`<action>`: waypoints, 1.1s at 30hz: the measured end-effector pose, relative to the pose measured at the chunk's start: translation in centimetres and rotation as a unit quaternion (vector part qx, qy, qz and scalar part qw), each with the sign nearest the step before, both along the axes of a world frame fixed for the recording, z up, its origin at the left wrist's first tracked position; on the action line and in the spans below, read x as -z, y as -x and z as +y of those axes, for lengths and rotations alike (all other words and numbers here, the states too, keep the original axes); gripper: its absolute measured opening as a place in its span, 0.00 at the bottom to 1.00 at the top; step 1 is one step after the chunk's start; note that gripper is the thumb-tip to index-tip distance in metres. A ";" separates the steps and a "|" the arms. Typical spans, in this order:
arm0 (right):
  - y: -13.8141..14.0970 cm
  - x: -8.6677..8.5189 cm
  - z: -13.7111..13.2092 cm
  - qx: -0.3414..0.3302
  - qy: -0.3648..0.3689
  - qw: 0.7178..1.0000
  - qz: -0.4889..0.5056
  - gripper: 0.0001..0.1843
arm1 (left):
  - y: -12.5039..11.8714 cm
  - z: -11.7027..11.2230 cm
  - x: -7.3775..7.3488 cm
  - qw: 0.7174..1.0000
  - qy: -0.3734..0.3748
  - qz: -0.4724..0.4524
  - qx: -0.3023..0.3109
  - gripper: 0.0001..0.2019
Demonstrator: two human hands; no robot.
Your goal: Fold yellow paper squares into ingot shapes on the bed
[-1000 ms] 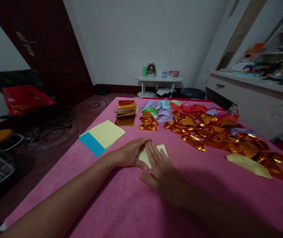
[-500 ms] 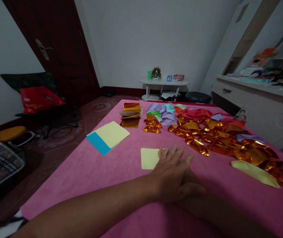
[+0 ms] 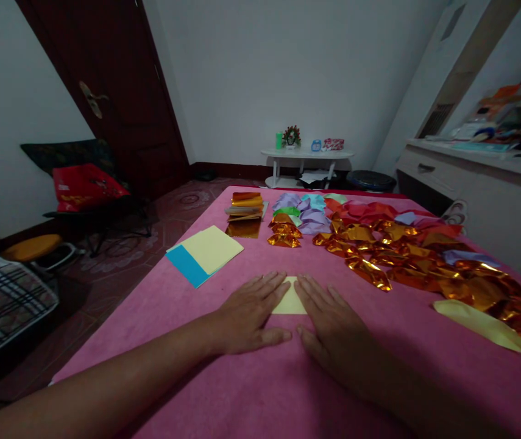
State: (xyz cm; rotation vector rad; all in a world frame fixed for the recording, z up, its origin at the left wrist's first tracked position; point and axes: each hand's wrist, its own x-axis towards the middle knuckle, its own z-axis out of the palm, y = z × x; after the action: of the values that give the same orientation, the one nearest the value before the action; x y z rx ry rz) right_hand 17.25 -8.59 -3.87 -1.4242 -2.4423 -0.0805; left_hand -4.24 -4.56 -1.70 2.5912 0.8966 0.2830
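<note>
Yellow paper (image 3: 290,300) lies under left hand (image 3: 250,316) and right hand (image 3: 337,323), now uncrossed; fingers (image 3: 313,292) flat, slightly spread.

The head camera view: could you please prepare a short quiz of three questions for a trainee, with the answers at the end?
1. Multiple choice: which thing do the left hand and the right hand partly cover?
A) a red bag
B) a small yellow paper
C) a gold foil piece

2. True or false: the yellow paper shape lies to the right of the right hand.

3. Fill in the colour: along the near left edge of the larger yellow sheets shows a ____ strip.

Key: 1. B; 2. True; 3. Blue.
</note>
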 end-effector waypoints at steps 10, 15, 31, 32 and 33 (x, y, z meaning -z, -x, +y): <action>0.8 -2.0 3.9 0.025 0.152 0.889 0.430 0.12 | -2.3 1.8 -1.1 0.973 0.043 -0.182 -0.132 0.14; -0.3 -1.8 4.9 0.074 0.207 0.714 0.664 0.15 | -3.3 4.1 -0.8 0.857 0.229 -0.383 -0.257 0.14; -1.3 -1.3 5.1 0.100 0.190 0.705 0.676 0.12 | -2.6 3.9 0.6 0.809 0.263 -0.452 -0.269 0.10; -1.3 -1.3 5.1 0.094 0.195 0.705 0.675 0.12 | -2.6 3.9 0.6 0.794 0.283 -0.461 -0.278 0.12; -1.4 -1.3 5.0 0.084 0.204 0.703 0.676 0.12 | -2.6 3.9 0.6 0.777 0.304 -0.474 -0.281 0.14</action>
State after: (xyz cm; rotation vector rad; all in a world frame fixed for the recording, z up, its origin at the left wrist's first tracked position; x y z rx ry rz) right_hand 18.65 -3.56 -2.59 -1.1038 -1.0701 1.1145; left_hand -1.64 -0.70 -2.28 1.2323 1.0577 1.1162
